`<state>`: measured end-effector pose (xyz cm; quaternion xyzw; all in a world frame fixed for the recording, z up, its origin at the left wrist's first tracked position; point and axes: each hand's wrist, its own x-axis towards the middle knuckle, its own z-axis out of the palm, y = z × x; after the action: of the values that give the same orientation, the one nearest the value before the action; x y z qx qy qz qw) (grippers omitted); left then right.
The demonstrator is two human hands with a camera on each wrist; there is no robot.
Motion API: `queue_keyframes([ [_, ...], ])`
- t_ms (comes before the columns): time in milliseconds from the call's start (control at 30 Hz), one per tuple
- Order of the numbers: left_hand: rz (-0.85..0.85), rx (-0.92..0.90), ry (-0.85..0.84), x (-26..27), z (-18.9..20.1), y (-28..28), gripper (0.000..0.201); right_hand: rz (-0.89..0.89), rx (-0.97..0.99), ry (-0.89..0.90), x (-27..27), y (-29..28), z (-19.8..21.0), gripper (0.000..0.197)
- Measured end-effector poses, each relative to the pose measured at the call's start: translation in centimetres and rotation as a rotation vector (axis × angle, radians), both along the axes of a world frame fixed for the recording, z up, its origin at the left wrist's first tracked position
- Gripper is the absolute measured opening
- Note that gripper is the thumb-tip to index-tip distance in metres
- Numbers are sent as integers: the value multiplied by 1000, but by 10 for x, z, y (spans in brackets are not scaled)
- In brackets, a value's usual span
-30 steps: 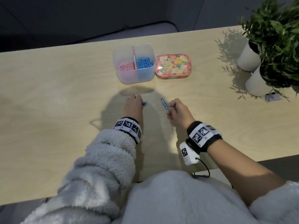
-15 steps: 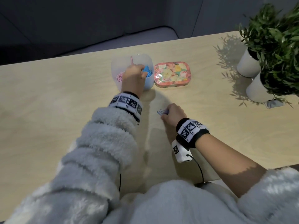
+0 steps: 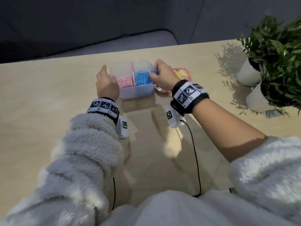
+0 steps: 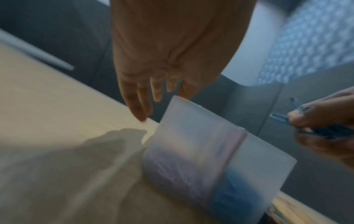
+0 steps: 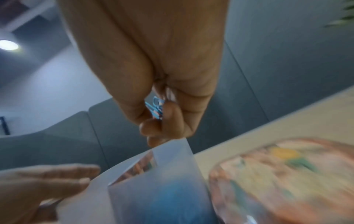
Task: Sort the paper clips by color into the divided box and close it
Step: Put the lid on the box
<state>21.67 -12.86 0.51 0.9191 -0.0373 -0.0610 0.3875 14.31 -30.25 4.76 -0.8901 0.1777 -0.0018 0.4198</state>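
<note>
The translucent divided box (image 3: 135, 92) stands open on the wooden table (image 3: 48, 95), and everything else is placed from it. Inside, pink paper clips (image 3: 124, 81) fill the compartment left of the pink divider (image 3: 133, 74), and blue paper clips (image 3: 143, 78) fill the one to its right. The right hand (image 3: 163, 77) hovers over the box's right rim, its thumb and fingers pinched narrowly on a few blue clips (image 5: 155, 108), just above the blue compartment. The left hand (image 3: 106, 83) is at the box's left wall with fingers straight and relaxed, holding nothing; whether it touches the wall cannot be told. The floral lid (image 5: 287, 178) lies flat on the table just right of the box, partly hidden under the right hand. Two potted plants (image 3: 276, 51) in white pots stand well to the right of the box.
</note>
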Motion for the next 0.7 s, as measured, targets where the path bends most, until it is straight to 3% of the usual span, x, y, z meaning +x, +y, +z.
queue_keyframes([
  [67,-88,-137,97,1,-10,8,42,37,-135,78,26,8,6,11],
  [200,-149,-207,83,-1,-12,13,38,112,-245,241,45,18,7,32],
  [267,-149,-216,82,-4,-12,13,39,-17,-185,97,42,5,6,33],
  [367,-119,-237,84,-10,-12,13,42,-379,-186,-58,24,-38,-8,29],
  [467,-68,-269,110,-15,-12,12,45,-535,-355,269,-4,-79,-36,56],
  [567,-47,-266,120,-17,-13,11,51,-469,-310,520,-15,-90,-60,74],
  [633,-47,-256,126,-20,-13,11,53,-450,-282,497,-20,-88,-69,71],
  [700,-52,-247,133,-23,-12,11,53,-532,-169,361,-26,-82,-71,66],
])
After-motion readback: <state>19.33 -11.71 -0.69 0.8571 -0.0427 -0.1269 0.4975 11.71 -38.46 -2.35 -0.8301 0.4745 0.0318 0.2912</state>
